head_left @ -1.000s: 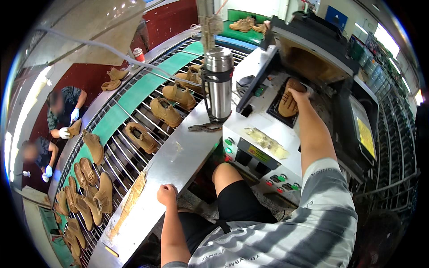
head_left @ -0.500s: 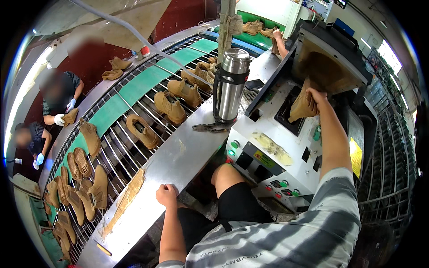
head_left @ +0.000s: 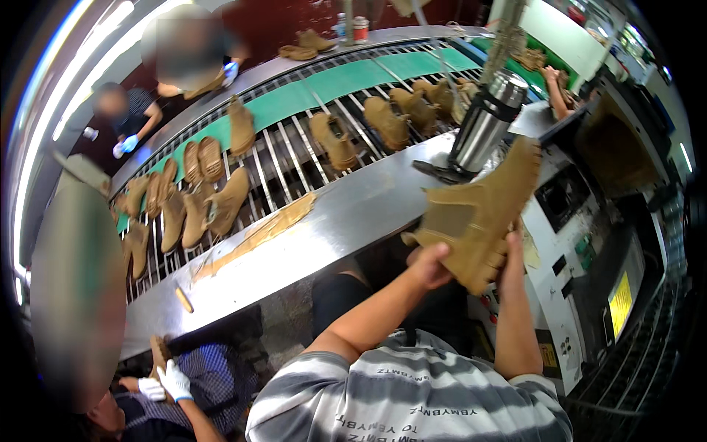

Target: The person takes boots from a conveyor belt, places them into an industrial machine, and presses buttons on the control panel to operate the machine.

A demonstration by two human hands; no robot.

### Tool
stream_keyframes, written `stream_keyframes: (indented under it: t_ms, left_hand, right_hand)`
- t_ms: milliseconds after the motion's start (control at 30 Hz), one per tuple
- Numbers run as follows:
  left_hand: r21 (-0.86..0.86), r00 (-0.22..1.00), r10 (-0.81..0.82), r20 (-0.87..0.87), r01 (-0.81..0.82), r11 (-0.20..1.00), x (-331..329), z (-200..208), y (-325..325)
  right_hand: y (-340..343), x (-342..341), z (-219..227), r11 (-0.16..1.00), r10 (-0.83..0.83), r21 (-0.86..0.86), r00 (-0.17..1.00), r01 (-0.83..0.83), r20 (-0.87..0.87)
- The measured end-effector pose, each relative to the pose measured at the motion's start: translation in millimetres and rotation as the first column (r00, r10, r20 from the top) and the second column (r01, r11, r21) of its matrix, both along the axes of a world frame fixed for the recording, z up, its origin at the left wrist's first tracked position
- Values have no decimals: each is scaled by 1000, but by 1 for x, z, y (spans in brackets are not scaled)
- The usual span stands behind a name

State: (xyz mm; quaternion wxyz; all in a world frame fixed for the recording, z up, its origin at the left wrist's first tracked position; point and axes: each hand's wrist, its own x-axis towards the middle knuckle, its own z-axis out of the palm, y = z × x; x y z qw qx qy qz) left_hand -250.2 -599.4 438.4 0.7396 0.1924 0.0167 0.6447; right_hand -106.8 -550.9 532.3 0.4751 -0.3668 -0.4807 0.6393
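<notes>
A tan ankle boot (head_left: 482, 210) with a chunky lugged sole and a side panel is held up in front of me, tilted with its sole toward the right. My left hand (head_left: 429, 267) grips it low at the left, thumb up against the upper. On the sole side, my right hand (head_left: 512, 258) holds it from behind, with part of the fingers hidden. Behind the boot is a steel thermos (head_left: 479, 121) on the metal ledge (head_left: 353, 202). To the right stands a white machine (head_left: 537, 254) with its dark cover (head_left: 626, 136) raised.
A roller conveyor (head_left: 287, 151) with a green strip carries several tan boots (head_left: 385, 121). On the ledge lie brown tape (head_left: 258, 234) and a small yellow stick (head_left: 184, 300). Co-workers are across the conveyor; another, wearing white gloves (head_left: 173, 381), sits close at lower left.
The boot has come away from the machine at the right to in front of me. My left hand has left the ledge and taken hold of it too. My view has turned.
</notes>
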Motion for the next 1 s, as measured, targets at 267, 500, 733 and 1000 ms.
stream_keyframes:
  t_ms: [267,500,733,1000]
  left_hand:
    - [-419,806,496,-322,-591,689,-166,-57,-87]
    - [-242,347,516,-783,-934,261,-350,-68,-28]
    - [113,-132,-78,-988,-971,211,-450,-132,43]
    - [124,-153,-30,-988,-884,450,-457,-153,16]
  right_hand:
    - [-46,-71,-75,810,465,151,778,-566,423]
    - [-56,-89,-124,810,465,46,690,-584,555]
    - [-21,-148,-163,813,360,94,622,-575,696]
    - [40,-356,-221,610,39,529,689,-590,724]
